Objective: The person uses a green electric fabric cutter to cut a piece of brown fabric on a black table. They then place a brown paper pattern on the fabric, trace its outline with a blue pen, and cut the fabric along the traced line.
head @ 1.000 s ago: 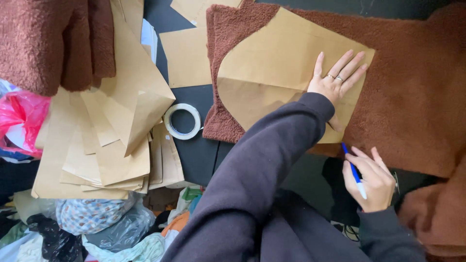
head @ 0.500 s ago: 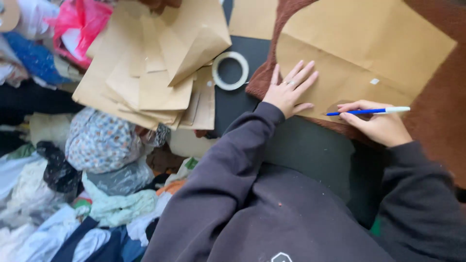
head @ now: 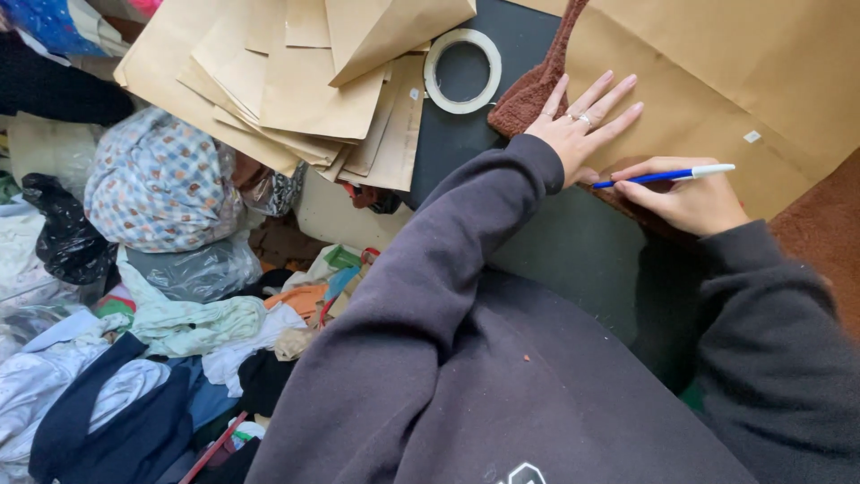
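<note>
My left hand [head: 580, 125] lies flat with fingers spread on a large brown paper pattern piece [head: 717, 90], pressing it onto rust-brown fleece fabric [head: 533, 90] on a dark table [head: 573, 251]. Two rings show on its fingers. My right hand [head: 690, 197] grips a blue pen [head: 667, 176] with a white cap; the pen lies almost level, its tip at the lower edge of the paper, close to my left thumb. Dark sleeves cover both arms.
A roll of clear tape [head: 462, 70] lies on the table left of the fleece. A stack of brown paper pattern pieces [head: 305, 81] overhangs the table's left edge. Below it are patterned fabric [head: 161, 184], plastic bags and heaped clothes [head: 134, 376].
The camera view has tilted and shifted right and closer. My right hand brought the pen to the paper's lower edge beside my left hand, which slid down to that edge.
</note>
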